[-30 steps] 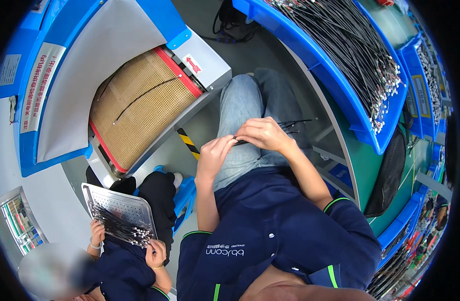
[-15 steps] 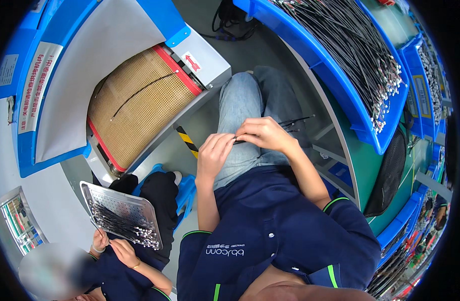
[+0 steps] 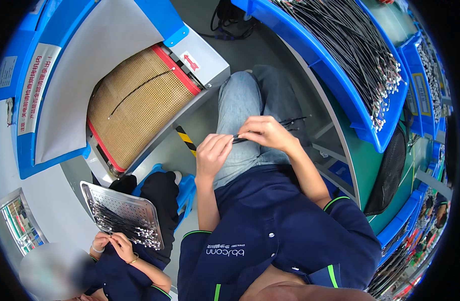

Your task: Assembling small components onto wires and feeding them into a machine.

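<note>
Above my lap, my left hand (image 3: 213, 152) pinches the end of some thin black cables (image 3: 295, 121) between thumb and fingertips. My right hand (image 3: 266, 133) is closed on the same cables, its fingertips nearly touching those of the left. A short dark stretch shows between the two hands. Past the right hand the cables' loose ends stick out to the right over my knee. How many cables lie in each hand is hidden by the fingers.
On the left, one black cable (image 3: 139, 91) lies on a machine's mesh conveyor belt (image 3: 134, 120). A co-worker at lower left has a perforated metal tray (image 3: 152, 210) of cables. To the right, a blue bin (image 3: 358, 131) full of cables stands on a green-topped table (image 3: 358, 165).
The cable on the belt has shifted slightly up and left. More dark cable shows between my fingertips. The co-worker's hands have moved a little up and right.
</note>
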Available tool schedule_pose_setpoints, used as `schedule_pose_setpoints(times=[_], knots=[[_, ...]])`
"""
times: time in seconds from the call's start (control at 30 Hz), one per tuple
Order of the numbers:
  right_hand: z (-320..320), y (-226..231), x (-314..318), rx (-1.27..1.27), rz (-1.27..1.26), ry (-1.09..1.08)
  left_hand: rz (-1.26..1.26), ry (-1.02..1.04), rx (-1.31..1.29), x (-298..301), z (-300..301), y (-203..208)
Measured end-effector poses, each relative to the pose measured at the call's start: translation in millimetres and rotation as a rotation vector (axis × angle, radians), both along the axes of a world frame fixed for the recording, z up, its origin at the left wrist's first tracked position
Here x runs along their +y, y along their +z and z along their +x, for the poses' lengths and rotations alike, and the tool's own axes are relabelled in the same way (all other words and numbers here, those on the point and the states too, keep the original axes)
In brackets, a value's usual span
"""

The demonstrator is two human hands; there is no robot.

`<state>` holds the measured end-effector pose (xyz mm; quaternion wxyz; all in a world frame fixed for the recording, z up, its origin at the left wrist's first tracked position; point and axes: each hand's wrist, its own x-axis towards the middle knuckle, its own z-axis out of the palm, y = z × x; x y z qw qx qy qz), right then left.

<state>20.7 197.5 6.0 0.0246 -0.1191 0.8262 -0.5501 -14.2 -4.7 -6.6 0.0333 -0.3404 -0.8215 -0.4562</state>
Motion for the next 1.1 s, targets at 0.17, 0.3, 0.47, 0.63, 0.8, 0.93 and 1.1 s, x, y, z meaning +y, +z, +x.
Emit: schedule_pose_setpoints(times=[0.17, 0.3, 0.47, 0.63, 0.8, 0.93, 1.1], knots=[[4.1, -1.4, 12.1, 0.007, -0.010, 0.032, -0.068, -0.037, 0.026, 0.7, -0.6, 4.1], [13.2, 4.2, 50.5, -0.092, 0.060, 0.019, -0.096, 0.030, 0.004, -17.1, -0.7, 3.0], [30.8, 11.1, 105.8, -0.119, 0.260, -0.123, -0.180, 0.257, -0.071, -50.1, 0.3, -1.1], [36.4, 19.6, 120.4, -0.132, 0.230, -0.131, -0.180, 0.300, -0.077, -53.9, 7.4, 4.1], [47.8, 16.8, 125.2, -0.084, 0.131, -0.224, -0.144, 0.289, -0.091, -47.9, 10.2, -5.1], [49.1, 22.2, 122.4, -0.073, 0.087, -0.225, -0.166, 0.316, -0.063, -53.4, 16.5, 5.8], [53.6, 19.9, 123.0, -0.122, 0.059, -0.273, -0.190, 0.302, -0.072, -52.0, 14.7, -5.2]])
